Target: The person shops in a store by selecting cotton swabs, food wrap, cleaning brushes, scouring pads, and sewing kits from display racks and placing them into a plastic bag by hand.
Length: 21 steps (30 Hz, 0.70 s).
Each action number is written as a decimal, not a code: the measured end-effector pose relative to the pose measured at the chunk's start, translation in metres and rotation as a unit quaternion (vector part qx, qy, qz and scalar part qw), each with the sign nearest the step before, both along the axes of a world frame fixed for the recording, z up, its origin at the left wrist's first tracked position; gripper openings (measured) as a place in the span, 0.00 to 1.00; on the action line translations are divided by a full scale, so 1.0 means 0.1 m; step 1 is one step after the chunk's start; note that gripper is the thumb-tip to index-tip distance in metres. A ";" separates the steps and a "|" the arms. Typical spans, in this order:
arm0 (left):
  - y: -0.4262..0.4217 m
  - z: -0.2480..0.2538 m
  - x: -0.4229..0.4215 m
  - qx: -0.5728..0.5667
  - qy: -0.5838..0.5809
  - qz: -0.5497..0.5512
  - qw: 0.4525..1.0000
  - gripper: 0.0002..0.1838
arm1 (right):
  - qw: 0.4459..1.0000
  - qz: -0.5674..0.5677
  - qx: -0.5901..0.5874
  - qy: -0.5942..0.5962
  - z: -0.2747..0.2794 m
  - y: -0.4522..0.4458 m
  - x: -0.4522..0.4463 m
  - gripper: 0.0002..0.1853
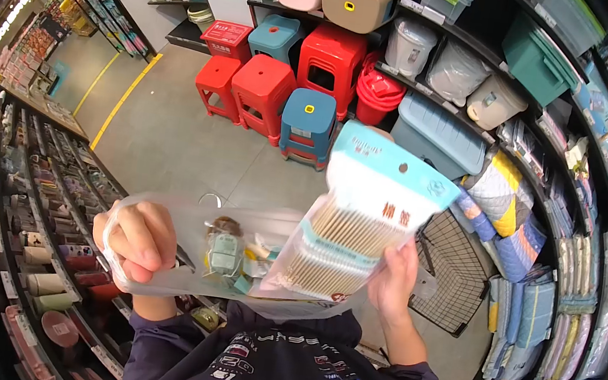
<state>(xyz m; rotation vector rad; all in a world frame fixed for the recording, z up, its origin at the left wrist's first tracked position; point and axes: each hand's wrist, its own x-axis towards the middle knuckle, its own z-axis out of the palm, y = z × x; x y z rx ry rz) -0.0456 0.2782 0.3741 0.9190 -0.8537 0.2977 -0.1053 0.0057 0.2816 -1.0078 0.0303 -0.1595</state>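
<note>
Thumb and fingers of the right hand (393,277) grip the lower right edge of a swab packet (339,247), which leans to the right, its pale blue header uppermost. The left hand (135,238) is curled tight around the gathered edge of a translucent plastic bag (178,285), stretched across the front of the person's body. The packet's lower end overlaps the bag's right part; whether it sits inside cannot be told. Through the film shows a grey-green item (224,252) among other small goods, partly blurred. Just beyond the right hand, a black wire basket (453,277) rests on the grey floor (223,169). Farther out, a blue-topped stool (309,118) stands beside red stools (263,90). Folded textiles (531,317) fill shelving on the right, and racks of small wares (45,261) line the left.
</note>
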 end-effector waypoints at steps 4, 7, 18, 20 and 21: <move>0.49 -0.10 0.03 -0.007 0.017 0.064 0.998 0.10 | 0.991 -0.007 0.110 0.080 0.04 0.48 0.32 0.24; 0.84 -0.16 0.02 -0.017 0.035 0.094 0.995 0.10 | 0.988 0.025 0.124 0.090 0.05 0.88 0.54 0.23; 1.56 -0.13 0.34 0.176 -0.014 0.118 0.977 0.10 | 0.996 -0.067 0.062 -0.024 0.03 1.51 0.51 0.25; 1.56 -0.10 0.47 0.191 -0.045 0.082 0.977 0.10 | 0.992 -0.115 0.033 -0.035 -0.04 1.37 0.34 0.26; 1.56 -0.11 0.55 0.206 -0.071 0.074 0.973 0.11 | 0.990 -0.136 0.003 -0.041 -0.07 1.29 0.23 0.26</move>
